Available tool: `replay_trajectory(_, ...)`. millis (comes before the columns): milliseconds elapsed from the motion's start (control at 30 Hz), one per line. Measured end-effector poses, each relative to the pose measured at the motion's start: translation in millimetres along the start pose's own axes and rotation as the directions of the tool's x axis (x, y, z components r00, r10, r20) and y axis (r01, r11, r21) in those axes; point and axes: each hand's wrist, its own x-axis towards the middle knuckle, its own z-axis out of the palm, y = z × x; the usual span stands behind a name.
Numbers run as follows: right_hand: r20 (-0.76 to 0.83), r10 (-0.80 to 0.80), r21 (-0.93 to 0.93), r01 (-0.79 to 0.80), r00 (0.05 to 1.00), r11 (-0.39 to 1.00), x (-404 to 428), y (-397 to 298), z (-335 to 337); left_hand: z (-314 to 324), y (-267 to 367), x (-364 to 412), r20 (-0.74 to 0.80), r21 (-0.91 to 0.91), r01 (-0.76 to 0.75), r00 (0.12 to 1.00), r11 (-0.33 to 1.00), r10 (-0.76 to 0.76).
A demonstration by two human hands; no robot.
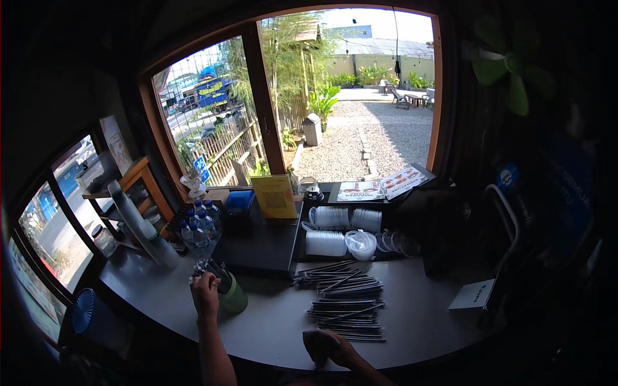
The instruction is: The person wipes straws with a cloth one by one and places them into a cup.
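Note:
My left hand (206,289) is at the top of a green cup (233,295) that holds a bundle of wrapped straws (222,274); its fingers are bent against the straws' ends. Near the counter's front edge, my right hand (342,351) is closed on a dark cloth (320,343). Dark wrapped straws (348,289) lie in loose piles on the pale counter (275,333), beyond and beside the right hand. Behind the piles are stacks of clear plastic lids (326,243) lying on their sides.
Plastic water bottles (199,230), a yellow sign (274,197) and a flat black case (258,246) stand behind the cup. Tall stacked cups (145,231) lean at left. A service bell (314,193) and open menu (381,187) are by the window; a white card (473,295) is at right.

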Motion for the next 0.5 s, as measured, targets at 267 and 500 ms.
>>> replay_trajectory(267, -0.192, -0.284, -0.017, 0.286, 0.939, 0.958, -20, -28, -6, 21, 37, -45, -0.396, -0.142, -0.365, 0.873, 0.92, 0.286)
replay_trajectory(500, -0.437, -0.297, 0.082, 0.366, 0.849, 0.927, -30, -25, -47, 110, 104, -160, 0.323, -0.528, -0.366, 0.748, 0.766, 0.58)
